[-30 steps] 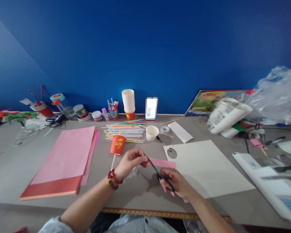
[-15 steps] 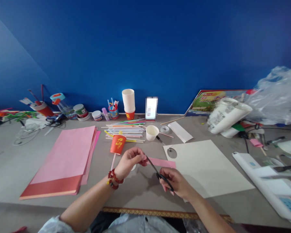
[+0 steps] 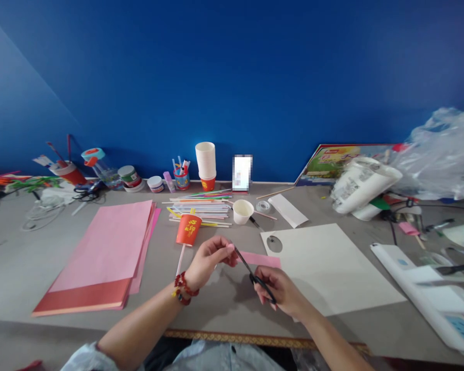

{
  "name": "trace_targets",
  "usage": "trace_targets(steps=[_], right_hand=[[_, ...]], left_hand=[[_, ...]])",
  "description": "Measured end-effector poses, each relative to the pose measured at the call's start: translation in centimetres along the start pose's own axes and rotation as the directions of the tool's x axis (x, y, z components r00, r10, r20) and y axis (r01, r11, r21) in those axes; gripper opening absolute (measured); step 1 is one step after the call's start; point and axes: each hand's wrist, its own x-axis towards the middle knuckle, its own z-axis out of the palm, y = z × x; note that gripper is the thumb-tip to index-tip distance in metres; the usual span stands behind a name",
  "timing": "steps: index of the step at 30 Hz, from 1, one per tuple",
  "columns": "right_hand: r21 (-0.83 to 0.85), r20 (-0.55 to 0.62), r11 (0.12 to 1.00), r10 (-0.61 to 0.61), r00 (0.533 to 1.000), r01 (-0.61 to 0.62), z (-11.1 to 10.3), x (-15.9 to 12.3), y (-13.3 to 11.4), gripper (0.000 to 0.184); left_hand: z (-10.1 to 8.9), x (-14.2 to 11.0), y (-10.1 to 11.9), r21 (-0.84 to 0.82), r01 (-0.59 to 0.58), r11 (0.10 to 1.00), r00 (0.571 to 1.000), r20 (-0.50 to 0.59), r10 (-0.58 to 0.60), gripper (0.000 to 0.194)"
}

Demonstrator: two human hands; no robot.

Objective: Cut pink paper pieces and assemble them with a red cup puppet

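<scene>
Left hand (image 3: 215,253) shifted slightly right, covering a bit more of pink strip (image 3: 261,259) and nearly all of white piece (image 3: 215,266) below it. Scissors (image 3: 263,288) handles edged slightly left. Otherwise tiny shifts only.

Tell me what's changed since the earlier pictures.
Very little: the left hand has shifted slightly to the right and towards the body. Nothing has visibly been taken hold of or let go. The right hand still holds the scissors; the red cup, pink strip and large white sheet stayed put.
</scene>
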Motion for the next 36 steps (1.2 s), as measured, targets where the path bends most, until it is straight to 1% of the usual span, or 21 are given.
trace_targets(steps=[4,11,22,30,36], right_hand=[[-0.012,0.001,1.0,-0.018,1.0,0.018,-0.06,0.05,0.25,0.042],[0.012,0.009,1.0,-0.023,1.0,0.022,-0.03,-0.11,0.21,0.044],[0.004,0.022,1.0,-0.024,0.999,0.024,0.33,-0.17,-0.41,0.046],[0.024,0.026,0.999,-0.034,0.999,0.033,0.54,-0.12,-0.61,0.048],[0.0,0.028,0.999,-0.04,0.999,0.04,0.28,-0.25,-0.62,0.049]], left_hand=[[-0.02,-0.12,0.13,-0.003,-0.004,1.0,1.0,0.006,0.004,0.023],[0.15,-0.13,0.31,-0.008,-0.005,1.0,1.0,-0.02,0.005,0.024],[0.43,-0.23,0.09,0.035,-0.066,0.997,0.998,0.008,0.066,0.024],[0.44,-0.4,-0.05,0.004,-0.071,0.997,0.997,-0.004,0.071,0.022],[0.37,-0.23,0.02,0.004,-0.063,0.998,0.998,-0.007,0.063,0.022]])
